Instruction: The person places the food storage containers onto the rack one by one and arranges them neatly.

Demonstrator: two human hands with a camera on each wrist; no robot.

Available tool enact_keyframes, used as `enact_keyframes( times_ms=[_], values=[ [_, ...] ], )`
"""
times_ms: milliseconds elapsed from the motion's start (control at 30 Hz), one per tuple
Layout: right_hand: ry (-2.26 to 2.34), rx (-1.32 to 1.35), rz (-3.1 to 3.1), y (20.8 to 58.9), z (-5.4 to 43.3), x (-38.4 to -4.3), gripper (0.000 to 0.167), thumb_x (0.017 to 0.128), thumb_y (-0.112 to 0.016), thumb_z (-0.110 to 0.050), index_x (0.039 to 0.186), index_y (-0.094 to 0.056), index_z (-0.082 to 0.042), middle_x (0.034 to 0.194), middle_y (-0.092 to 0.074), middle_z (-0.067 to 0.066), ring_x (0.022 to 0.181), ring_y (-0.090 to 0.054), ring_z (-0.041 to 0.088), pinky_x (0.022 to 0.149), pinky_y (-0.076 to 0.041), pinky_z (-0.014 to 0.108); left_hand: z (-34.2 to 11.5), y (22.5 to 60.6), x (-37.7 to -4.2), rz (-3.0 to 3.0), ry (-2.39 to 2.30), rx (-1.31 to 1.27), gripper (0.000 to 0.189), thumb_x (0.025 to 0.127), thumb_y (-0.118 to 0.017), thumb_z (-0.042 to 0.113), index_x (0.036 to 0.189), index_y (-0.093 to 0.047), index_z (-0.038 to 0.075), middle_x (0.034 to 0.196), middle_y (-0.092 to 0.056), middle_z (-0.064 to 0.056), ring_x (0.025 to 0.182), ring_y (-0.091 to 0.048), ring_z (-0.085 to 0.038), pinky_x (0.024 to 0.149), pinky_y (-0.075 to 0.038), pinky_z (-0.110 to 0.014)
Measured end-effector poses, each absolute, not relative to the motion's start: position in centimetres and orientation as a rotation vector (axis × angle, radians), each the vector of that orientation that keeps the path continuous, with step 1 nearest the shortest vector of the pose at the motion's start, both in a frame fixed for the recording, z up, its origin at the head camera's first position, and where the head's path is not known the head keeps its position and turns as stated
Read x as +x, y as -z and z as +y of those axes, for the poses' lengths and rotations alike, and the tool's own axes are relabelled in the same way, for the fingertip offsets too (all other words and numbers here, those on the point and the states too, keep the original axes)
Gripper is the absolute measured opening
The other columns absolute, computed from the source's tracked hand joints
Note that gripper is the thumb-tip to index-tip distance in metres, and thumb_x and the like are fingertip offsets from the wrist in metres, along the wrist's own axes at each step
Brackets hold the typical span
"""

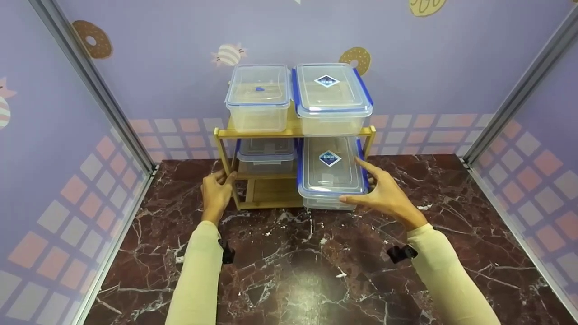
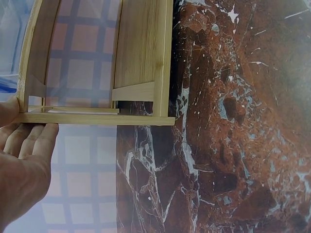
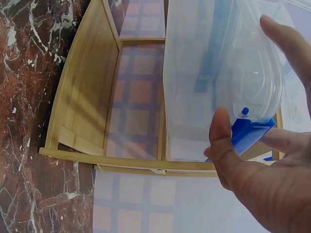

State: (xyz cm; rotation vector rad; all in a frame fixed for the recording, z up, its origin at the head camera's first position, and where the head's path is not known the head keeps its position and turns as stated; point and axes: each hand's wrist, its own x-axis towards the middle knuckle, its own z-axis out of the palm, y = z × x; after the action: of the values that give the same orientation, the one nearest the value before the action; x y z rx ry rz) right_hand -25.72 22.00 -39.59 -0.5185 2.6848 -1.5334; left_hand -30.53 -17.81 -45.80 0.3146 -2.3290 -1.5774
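Note:
A wooden tiered rack (image 1: pixel 273 194) stands against the back wall. My left hand (image 1: pixel 216 193) pinches its left front post, thumb on one side and fingers on the other, as the left wrist view shows. On the right of the middle shelf, a clear lidded food container (image 1: pixel 332 180) with blue side clasps sticks out past the rack's front. My right hand (image 1: pixel 386 196) grips this container by its right side, thumb at the front corner and fingers along the side near the blue clasp (image 3: pixel 248 133). Beside it on that shelf sits another clear container (image 1: pixel 266 158).
Two larger clear containers stand on the top shelf, one at the left (image 1: pixel 259 99) and one at the right (image 1: pixel 334 95). A dark red marble-patterned tabletop (image 1: pixel 293 271) spreads in front. Purple patterned panels (image 1: pixel 158 67) enclose the back and both sides.

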Motion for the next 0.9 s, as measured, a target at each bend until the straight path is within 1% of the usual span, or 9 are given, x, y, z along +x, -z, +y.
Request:
enact_keyframes(
  times_ms=[100, 200, 333, 567, 633, 733, 833, 900],
  values=[
    [1.529, -0.5, 2.735, 39.6, 22.0, -25.7, 0.109, 0.071, -0.094, -0.03, 0.157, -0.033, -0.002, 0.127, -0.062, 0.026, 0.104, -0.068, 0.038, 0.081, -0.061, 0.042, -17.7, 45.8, -30.6, -2.316, 1.58, 0.309, 0.036, 0.098, -0.069, 0.022, 0.127, -0.069, 0.0, 0.118, -0.072, -0.018, 0.107, -0.071, -0.03, 0.09, -0.058, -0.04],
    [1.495, -0.454, 2.802, 39.6, 22.0, -25.6, 0.108, 0.07, -0.095, -0.036, 0.156, -0.036, -0.004, 0.137, -0.052, 0.025, 0.114, -0.062, 0.042, 0.092, -0.056, 0.049, -17.7, 45.9, -30.6, -2.309, 1.579, 0.299, 0.035, 0.098, -0.069, 0.021, 0.126, -0.069, -0.001, 0.117, -0.072, -0.018, 0.107, -0.071, -0.03, 0.088, -0.059, -0.041],
    [1.476, -0.397, 2.872, 39.8, 21.9, -25.5, 0.105, 0.068, -0.095, -0.039, 0.153, -0.043, -0.006, 0.139, -0.043, 0.023, 0.116, -0.058, 0.043, 0.096, -0.053, 0.053, -17.6, 46.1, -30.5, -2.309, 1.57, 0.29, 0.036, 0.098, -0.069, 0.021, 0.126, -0.069, -0.001, 0.117, -0.072, -0.018, 0.106, -0.071, -0.03, 0.086, -0.059, -0.041],
    [1.494, -0.421, 2.952, 40.2, 21.6, -25.5, 0.097, 0.069, -0.095, -0.035, 0.147, -0.05, -0.001, 0.137, -0.046, 0.023, 0.113, -0.058, 0.043, 0.097, -0.052, 0.052, -17.7, 46.3, -30.4, -2.315, 1.578, 0.309, 0.035, 0.098, -0.07, 0.02, 0.126, -0.069, 0.0, 0.118, -0.072, -0.018, 0.105, -0.071, -0.03, 0.087, -0.059, -0.04],
    [1.503, -0.435, 2.986, 40.3, 21.5, -25.6, 0.093, 0.069, -0.096, -0.033, 0.144, -0.053, 0.001, 0.134, -0.047, 0.023, 0.109, -0.06, 0.041, 0.094, -0.054, 0.051, -17.8, 46.2, -30.4, -2.314, 1.581, 0.304, 0.035, 0.098, -0.069, 0.02, 0.127, -0.069, 0.0, 0.119, -0.072, -0.017, 0.106, -0.071, -0.03, 0.088, -0.059, -0.04],
    [1.493, -0.448, 3.062, 40.3, 21.4, -25.7, 0.089, 0.068, -0.096, -0.031, 0.14, -0.057, 0.002, 0.13, -0.049, 0.021, 0.1, -0.061, 0.035, 0.087, -0.055, 0.045, -17.7, 46.1, -30.5, -2.316, 1.576, 0.298, 0.035, 0.098, -0.069, 0.021, 0.127, -0.069, 0.001, 0.119, -0.072, -0.016, 0.105, -0.072, -0.029, 0.088, -0.059, -0.039],
    [1.458, -0.461, 3.155, 40.4, 21.1, -25.8, 0.085, 0.066, -0.097, -0.033, 0.135, -0.061, 0.003, 0.127, -0.051, 0.02, 0.098, -0.059, 0.032, 0.082, -0.052, 0.04, -17.7, 46.0, -30.6, -2.32, 1.569, 0.308, 0.035, 0.098, -0.069, 0.021, 0.126, -0.07, 0.001, 0.118, -0.072, -0.016, 0.104, -0.072, -0.028, 0.089, -0.058, -0.039],
    [1.44, -0.474, 3.218, 40.5, 20.8, -25.8, 0.082, 0.066, -0.097, -0.035, 0.131, -0.065, 0.003, 0.126, -0.053, 0.021, 0.102, -0.056, 0.033, 0.084, -0.048, 0.041, -17.7, 46.0, -30.7, -2.319, 1.572, 0.312, 0.034, 0.098, -0.069, 0.021, 0.126, -0.07, 0.001, 0.117, -0.072, -0.017, 0.103, -0.072, -0.029, 0.089, -0.058, -0.04]
  ],
)
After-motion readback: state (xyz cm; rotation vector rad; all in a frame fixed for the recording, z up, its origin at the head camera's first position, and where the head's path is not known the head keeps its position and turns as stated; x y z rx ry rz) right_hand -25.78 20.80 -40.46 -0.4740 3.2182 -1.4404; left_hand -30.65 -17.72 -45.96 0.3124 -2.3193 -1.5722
